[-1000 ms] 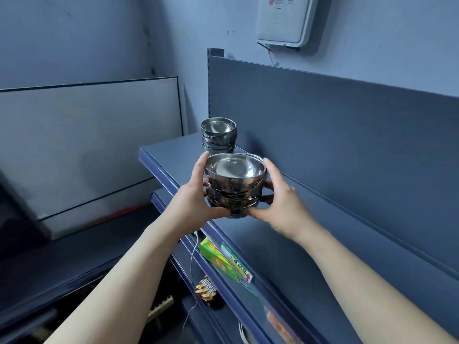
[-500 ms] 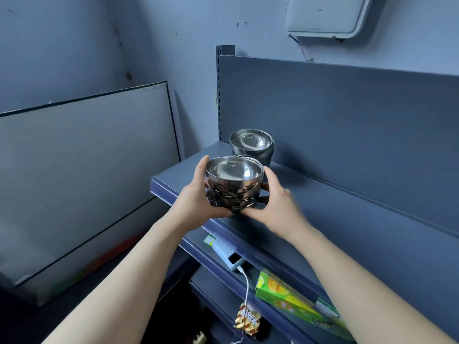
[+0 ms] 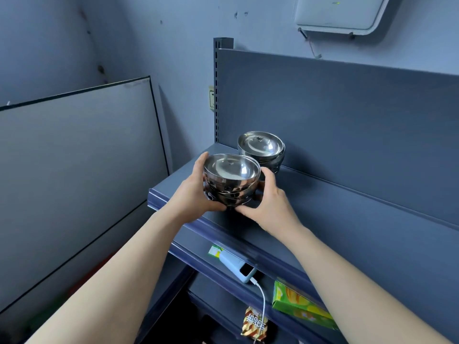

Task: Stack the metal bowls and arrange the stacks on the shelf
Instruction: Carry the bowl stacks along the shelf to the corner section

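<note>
We hold a stack of metal bowls (image 3: 231, 180) between both hands, over the left end of the top shelf (image 3: 323, 219) and close to its front edge. Our left hand (image 3: 196, 192) cups the stack's left side, with one finger reaching up to the rim of the top bowl and the thumb low at the front. Our right hand (image 3: 269, 206) wraps the right side the same way, its thumb meeting the base from the front. Each grip is curled snugly round the bowls. The bowls are nested mouths up, and the top one is bright with reflections. The foot of the stack is right down at the shelf surface, but we cannot tell whether it rests there.

A second stack of bowls (image 3: 260, 151) stands on the same shelf just behind and to the right, near the back panel (image 3: 347, 120) and the slotted post (image 3: 218, 95). In our view the two stacks almost overlap, and we cannot tell whether they touch.

On the lower shelf (image 3: 196, 249) lie a pale blue power bank (image 3: 236, 266) with a white cable (image 3: 262, 301) plugged into it and a green box (image 3: 298, 304). A snack packet (image 3: 254, 324) sits further down. A large pale board (image 3: 74, 170) with a dark frame stands to the left, and a white box (image 3: 340, 13) hangs on the wall above.
</note>
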The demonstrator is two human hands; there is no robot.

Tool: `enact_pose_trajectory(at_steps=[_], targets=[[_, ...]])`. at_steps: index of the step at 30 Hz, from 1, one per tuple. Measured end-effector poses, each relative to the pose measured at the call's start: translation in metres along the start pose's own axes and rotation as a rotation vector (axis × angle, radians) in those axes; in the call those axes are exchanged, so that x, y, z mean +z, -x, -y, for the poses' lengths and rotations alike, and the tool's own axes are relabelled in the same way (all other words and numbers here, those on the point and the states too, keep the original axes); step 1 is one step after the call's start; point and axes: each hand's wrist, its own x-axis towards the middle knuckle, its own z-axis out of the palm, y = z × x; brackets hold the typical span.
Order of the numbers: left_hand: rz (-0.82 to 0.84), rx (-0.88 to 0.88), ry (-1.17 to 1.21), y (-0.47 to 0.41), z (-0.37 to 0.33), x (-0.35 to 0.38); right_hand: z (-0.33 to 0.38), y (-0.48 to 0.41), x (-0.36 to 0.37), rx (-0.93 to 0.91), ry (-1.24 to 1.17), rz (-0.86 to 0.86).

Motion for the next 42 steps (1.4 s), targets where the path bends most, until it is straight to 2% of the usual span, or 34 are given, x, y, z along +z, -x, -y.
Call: enact_pose_trajectory(at_steps=[7, 11, 16, 19, 26, 30, 42], targets=[[0.027, 0.011, 0.006, -0.01, 0.004, -0.006, 0.006, -0.005, 0.007, 0.045, 0.074, -0.003], [0.004, 0.082, -0.087, -0.002, -0.006, -0.011, 0.014, -0.001, -0.004, 0.062, 0.196, 0.034], [-0.221, 0.327, -0.368, 0.015, -0.04, -0.014, 0.027, 0.011, -0.041, -0.01, 0.454, 0.046], [-0.296, 0.469, -0.414, 0.019, -0.063, -0.004, 0.029, 0.023, -0.068, -0.03, 0.57, 0.014], [-0.163, 0.608, -0.531, 0.035, -0.124, 0.055, 0.012, 0.075, -0.138, 0.044, 0.755, -0.094], [-0.104, 0.73, -0.518, 0.054, -0.166, 0.104, -0.005, 0.121, -0.184, 0.119, 0.809, -0.148], [0.07, 0.987, -0.295, 0.163, -0.322, 0.286, -0.081, 0.313, -0.349, 0.392, 0.884, -0.3]])
